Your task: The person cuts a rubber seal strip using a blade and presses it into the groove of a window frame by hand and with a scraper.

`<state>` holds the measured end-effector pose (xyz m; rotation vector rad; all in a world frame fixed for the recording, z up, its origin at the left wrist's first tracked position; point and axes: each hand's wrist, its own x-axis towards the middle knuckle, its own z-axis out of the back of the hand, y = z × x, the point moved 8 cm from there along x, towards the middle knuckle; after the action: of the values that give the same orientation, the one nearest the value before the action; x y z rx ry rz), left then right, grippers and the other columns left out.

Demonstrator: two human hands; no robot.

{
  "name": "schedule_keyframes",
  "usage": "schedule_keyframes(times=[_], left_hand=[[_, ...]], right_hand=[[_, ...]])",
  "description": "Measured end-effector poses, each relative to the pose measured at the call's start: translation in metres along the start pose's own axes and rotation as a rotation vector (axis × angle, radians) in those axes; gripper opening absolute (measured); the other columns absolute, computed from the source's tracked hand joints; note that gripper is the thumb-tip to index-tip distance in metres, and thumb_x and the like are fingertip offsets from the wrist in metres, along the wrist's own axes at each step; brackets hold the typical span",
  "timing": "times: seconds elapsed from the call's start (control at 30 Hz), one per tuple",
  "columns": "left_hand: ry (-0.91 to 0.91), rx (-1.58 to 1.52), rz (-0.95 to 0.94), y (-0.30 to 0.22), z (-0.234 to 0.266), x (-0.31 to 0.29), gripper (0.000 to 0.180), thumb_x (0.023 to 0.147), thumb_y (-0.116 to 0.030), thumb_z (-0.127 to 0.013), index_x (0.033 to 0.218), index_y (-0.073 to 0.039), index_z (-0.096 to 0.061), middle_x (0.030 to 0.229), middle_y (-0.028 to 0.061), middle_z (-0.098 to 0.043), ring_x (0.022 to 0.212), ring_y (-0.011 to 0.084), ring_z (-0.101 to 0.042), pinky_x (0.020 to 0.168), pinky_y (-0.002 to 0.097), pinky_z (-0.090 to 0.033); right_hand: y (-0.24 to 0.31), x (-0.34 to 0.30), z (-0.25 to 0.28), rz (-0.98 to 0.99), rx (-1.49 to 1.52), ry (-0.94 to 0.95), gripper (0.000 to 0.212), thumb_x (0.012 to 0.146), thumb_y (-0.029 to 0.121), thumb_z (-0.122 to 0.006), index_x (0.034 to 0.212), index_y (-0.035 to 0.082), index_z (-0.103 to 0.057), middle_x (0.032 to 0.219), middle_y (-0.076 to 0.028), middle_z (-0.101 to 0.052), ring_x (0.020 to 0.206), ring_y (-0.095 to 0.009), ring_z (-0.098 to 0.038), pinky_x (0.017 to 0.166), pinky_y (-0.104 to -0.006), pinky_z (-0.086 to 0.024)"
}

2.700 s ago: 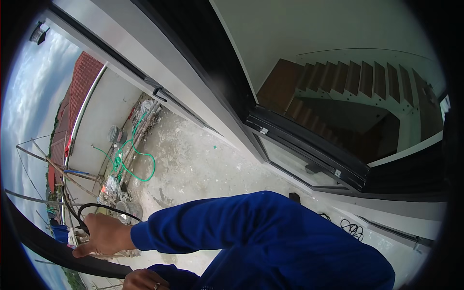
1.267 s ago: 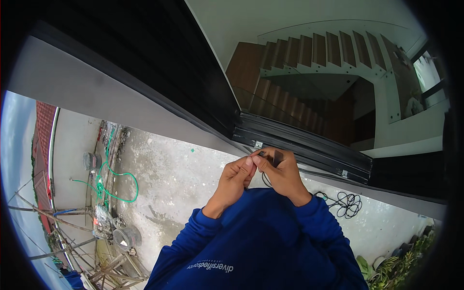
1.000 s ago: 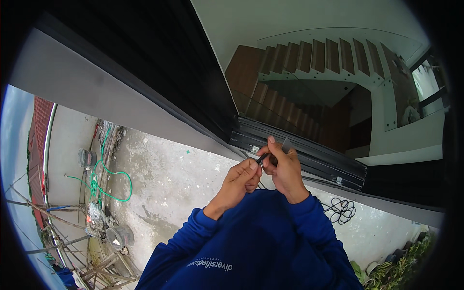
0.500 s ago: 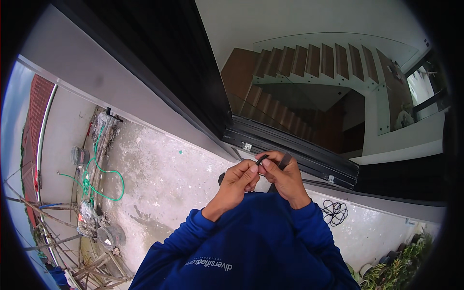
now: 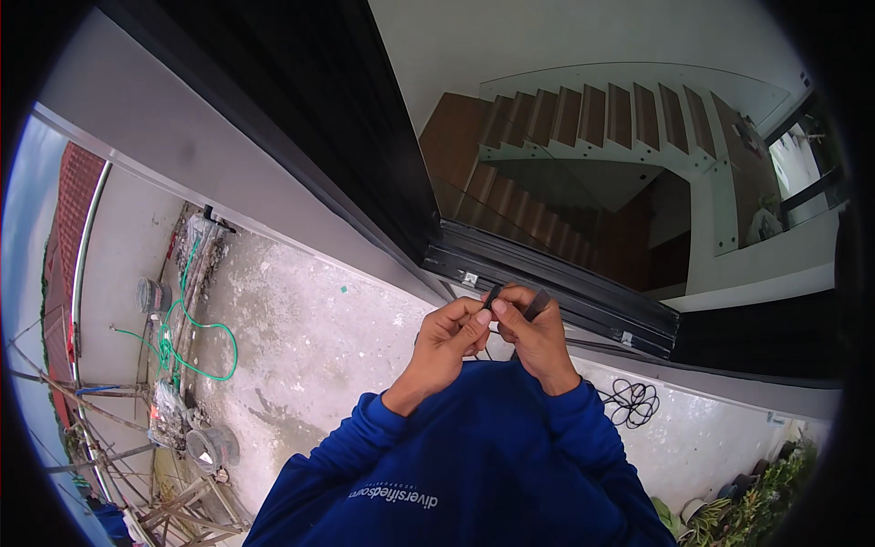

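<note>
Since half a second earlier, both hands had kept together before the chest with only a slight shift toward the black window frame (image 5: 547, 283), and the view had tilted little. Item held: a short black rubber strip (image 5: 536, 304), probably a gasket end, raised just above the frame's lower rail. Right hand (image 5: 540, 339): fingers (image 5: 510, 305) pressed together, pinching the strip. Left hand (image 5: 448, 335): fingers (image 5: 476, 317) curled in, tips meeting the right hand's at the same strip; whether they gripped it or only steadied it could not be told. Sleeves: blue, with a pale line of lettering across the garment, low centre. Risks, as judged: the strip was small and held over an open drop to the concrete yard (image 5: 310, 337) well below, so a loosened pinch would likely lose it beyond reach; the person leaned out at height, so any overreach toward the rail could upset balance. Signs and packages: none legible; a small light metal bracket (image 5: 469, 278) sat on the rail just beside the hands. Below: a green hose (image 5: 196, 342) looped near two grey buckets (image 5: 211, 447), a coil of black cable (image 5: 631, 403) on the pale ledge, and potted plants (image 5: 756, 488) at lower right.
</note>
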<state>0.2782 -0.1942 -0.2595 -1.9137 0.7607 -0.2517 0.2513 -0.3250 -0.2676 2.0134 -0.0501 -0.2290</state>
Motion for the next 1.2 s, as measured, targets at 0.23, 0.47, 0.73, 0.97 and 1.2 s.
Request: schedule_keyframes(times=[0.23, 0.47, 0.73, 0.97, 1.2], left_hand=[[-0.083, -0.018, 0.0, 0.004, 0.01, 0.0, 0.02, 0.111, -0.021, -0.062, 0.11, -0.003, -0.07, 0.08, 0.0024, -0.067, 0.067, 0.0073, -0.054, 0.064, 0.0239, -0.044], [-0.067, -0.001, -0.065, 0.004, 0.016, -0.001, 0.02, 0.11, -0.017, -0.062, 0.112, 0.001, -0.07, 0.089, 0.0071, -0.073, 0.079, 0.0147, -0.068, 0.076, 0.0308, -0.055], [-0.067, 0.063, -0.127, 0.0, -0.001, 0.003, 0.019, 0.109, -0.007, -0.061, 0.124, 0.004, -0.066, 0.097, 0.0094, -0.074, 0.089, 0.0182, -0.074, 0.085, 0.0343, -0.062], [0.169, 0.178, -0.08, -0.012, -0.066, 0.023, 0.022, 0.111, -0.01, -0.058, 0.126, 0.004, -0.067, 0.099, 0.0098, -0.072, 0.087, 0.0165, -0.071, 0.083, 0.0322, -0.059], [0.402, 0.167, -0.088, -0.011, -0.148, 0.047, 0.025, 0.111, -0.013, -0.059, 0.128, 0.005, -0.065, 0.092, 0.007, -0.069, 0.09, 0.012, -0.07, 0.085, 0.0296, -0.058]], right_hand=[[0.015, 0.007, -0.012, 0.142, -0.262, -0.017, 0.015, 0.103, 0.012, -0.072, 0.105, -0.003, -0.075, 0.09, -0.003, -0.066, 0.069, -0.01, -0.062, 0.063, -0.0272, -0.051], [0.024, 0.009, -0.026, 0.202, -0.177, 0.036, 0.014, 0.106, 0.007, -0.066, 0.103, -0.007, -0.067, 0.086, -0.006, -0.064, 0.064, -0.01, -0.06, 0.058, -0.027, -0.05], [0.02, 0.0, -0.006, 0.122, -0.104, -0.042, 0.014, 0.106, 0.009, -0.067, 0.105, -0.005, -0.068, 0.082, -0.005, -0.065, 0.063, -0.009, -0.058, 0.056, -0.026, -0.047], [0.034, -0.059, 0.049, 0.243, -0.097, -0.302, 0.024, 0.108, 0.012, -0.066, 0.126, -0.004, -0.069, 0.098, -0.005, -0.075, 0.086, -0.007, -0.066, 0.074, -0.022, -0.05], [0.019, -0.127, 0.091, 0.275, -0.159, -0.533, 0.041, 0.106, 0.029, -0.071, 0.127, -0.006, -0.068, 0.087, 0.003, -0.063, 0.069, -0.002, -0.046, 0.06, -0.0204, -0.034]])
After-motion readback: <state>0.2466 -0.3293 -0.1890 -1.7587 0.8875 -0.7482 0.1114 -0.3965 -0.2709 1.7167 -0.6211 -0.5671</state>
